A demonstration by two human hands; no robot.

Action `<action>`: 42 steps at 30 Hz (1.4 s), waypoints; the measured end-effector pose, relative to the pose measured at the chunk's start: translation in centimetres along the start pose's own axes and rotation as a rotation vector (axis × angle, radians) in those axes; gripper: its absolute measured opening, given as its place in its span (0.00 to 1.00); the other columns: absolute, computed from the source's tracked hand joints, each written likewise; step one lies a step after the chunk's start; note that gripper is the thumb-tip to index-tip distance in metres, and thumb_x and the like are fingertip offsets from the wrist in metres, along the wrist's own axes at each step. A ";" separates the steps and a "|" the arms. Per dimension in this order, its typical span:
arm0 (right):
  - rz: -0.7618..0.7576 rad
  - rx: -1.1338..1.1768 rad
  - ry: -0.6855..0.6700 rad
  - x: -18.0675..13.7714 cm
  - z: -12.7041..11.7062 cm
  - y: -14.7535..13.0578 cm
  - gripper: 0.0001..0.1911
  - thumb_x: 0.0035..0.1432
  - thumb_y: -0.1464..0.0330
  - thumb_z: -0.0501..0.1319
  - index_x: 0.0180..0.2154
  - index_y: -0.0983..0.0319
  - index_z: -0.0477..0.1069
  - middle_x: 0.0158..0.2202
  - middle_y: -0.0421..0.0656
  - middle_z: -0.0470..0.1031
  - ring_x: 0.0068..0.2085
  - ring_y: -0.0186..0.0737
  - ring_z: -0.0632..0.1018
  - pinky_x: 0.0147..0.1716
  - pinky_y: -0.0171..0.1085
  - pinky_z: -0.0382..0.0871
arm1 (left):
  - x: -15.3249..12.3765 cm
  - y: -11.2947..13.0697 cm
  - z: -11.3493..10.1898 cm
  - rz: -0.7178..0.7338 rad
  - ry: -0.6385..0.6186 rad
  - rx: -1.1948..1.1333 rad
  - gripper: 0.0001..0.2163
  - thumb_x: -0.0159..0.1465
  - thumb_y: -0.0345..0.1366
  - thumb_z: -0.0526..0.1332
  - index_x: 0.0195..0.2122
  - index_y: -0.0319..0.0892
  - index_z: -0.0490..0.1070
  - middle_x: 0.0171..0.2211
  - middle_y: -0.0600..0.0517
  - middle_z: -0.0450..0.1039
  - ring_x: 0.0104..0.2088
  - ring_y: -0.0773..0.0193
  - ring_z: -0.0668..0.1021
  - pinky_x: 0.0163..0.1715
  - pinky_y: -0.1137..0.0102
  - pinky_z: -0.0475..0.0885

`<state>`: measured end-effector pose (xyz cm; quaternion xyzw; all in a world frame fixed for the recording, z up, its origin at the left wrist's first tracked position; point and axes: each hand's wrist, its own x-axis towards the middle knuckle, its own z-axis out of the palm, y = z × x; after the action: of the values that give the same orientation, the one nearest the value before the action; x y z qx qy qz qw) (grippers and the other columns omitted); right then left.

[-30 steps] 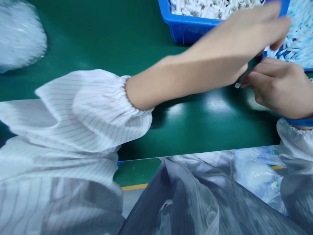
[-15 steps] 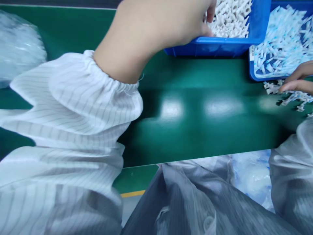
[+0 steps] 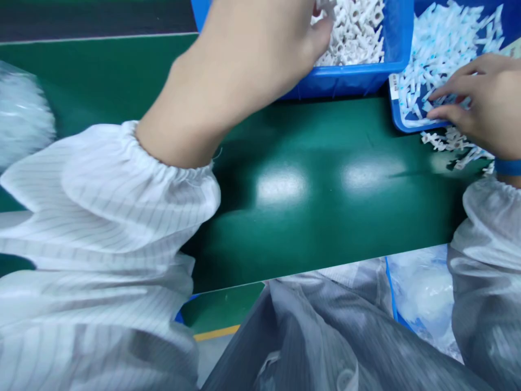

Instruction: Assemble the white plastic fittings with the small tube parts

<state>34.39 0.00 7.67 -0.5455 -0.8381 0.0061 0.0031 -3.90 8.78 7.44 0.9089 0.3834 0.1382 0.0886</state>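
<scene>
At the left edge of the green table [image 3: 325, 222] lies a clear bag [image 3: 24, 117], cut off by the frame. Below and right of it spreads the striped left sleeve [image 3: 122, 190], gathered at the wrist. The left hand [image 3: 272, 49] reaches over the near rim of a blue bin [image 3: 350, 81], its fingers curled toward the white parts [image 3: 356, 35] inside; the fingertips are largely hidden, so I cannot tell whether they grip one. Two patches of glare shine on the table below the bin. Just right of the bin sits a blue tray [image 3: 415, 126] of blue-and-white pieces [image 3: 439, 46]. A loose pile [image 3: 451, 140] of white parts lies on the table by its near edge. Over the tray is the right hand [image 3: 486, 100], thumb and forefinger slightly parted among the pieces, a blue band [image 3: 508, 166] on its wrist.
</scene>
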 end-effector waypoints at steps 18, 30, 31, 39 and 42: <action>0.060 0.054 -0.114 1.9 0.4 -2.1 0.19 0.76 0.53 0.52 0.52 0.47 0.80 0.53 0.43 0.86 0.56 0.49 0.86 0.62 0.52 0.77 | -4.8 5.9 9.9 0.272 -0.061 -0.687 0.12 0.77 0.26 0.58 0.51 0.44 0.80 0.53 0.46 0.77 0.46 0.62 0.80 0.48 0.67 0.77; 0.149 0.021 -0.004 2.2 -0.3 -3.4 0.38 0.83 0.37 0.47 0.56 0.52 0.87 0.58 0.52 0.87 0.65 0.62 0.85 0.68 0.60 0.76 | -4.5 6.6 9.7 0.133 0.052 -0.688 0.14 0.83 0.34 0.54 0.51 0.46 0.81 0.48 0.44 0.81 0.45 0.55 0.82 0.52 0.58 0.78; 0.161 0.022 0.017 2.3 -0.4 -3.6 0.42 0.82 0.35 0.46 0.55 0.55 0.88 0.55 0.54 0.87 0.62 0.62 0.86 0.66 0.60 0.77 | -4.4 6.6 9.7 0.132 0.050 -0.685 0.15 0.84 0.35 0.53 0.52 0.46 0.82 0.49 0.44 0.82 0.45 0.56 0.83 0.52 0.59 0.78; 0.148 0.098 0.081 1.7 -0.4 -4.9 0.31 0.81 0.36 0.55 0.53 0.50 0.86 0.48 0.42 0.90 0.49 0.47 0.90 0.61 0.50 0.79 | -4.2 6.4 9.9 0.120 0.075 -0.706 0.18 0.84 0.35 0.51 0.54 0.46 0.84 0.49 0.45 0.82 0.48 0.56 0.84 0.55 0.59 0.79; 0.126 0.083 0.100 1.6 -0.1 -4.4 0.30 0.83 0.41 0.57 0.53 0.55 0.86 0.44 0.44 0.90 0.48 0.48 0.90 0.61 0.51 0.80 | -4.2 6.2 10.1 0.152 0.094 -0.705 0.21 0.80 0.28 0.49 0.56 0.45 0.83 0.50 0.44 0.81 0.46 0.58 0.83 0.53 0.58 0.80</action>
<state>29.67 -0.34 7.87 -0.5960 -0.8000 0.0138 0.0672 0.73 0.91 -1.27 0.8409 0.2473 0.3096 0.3685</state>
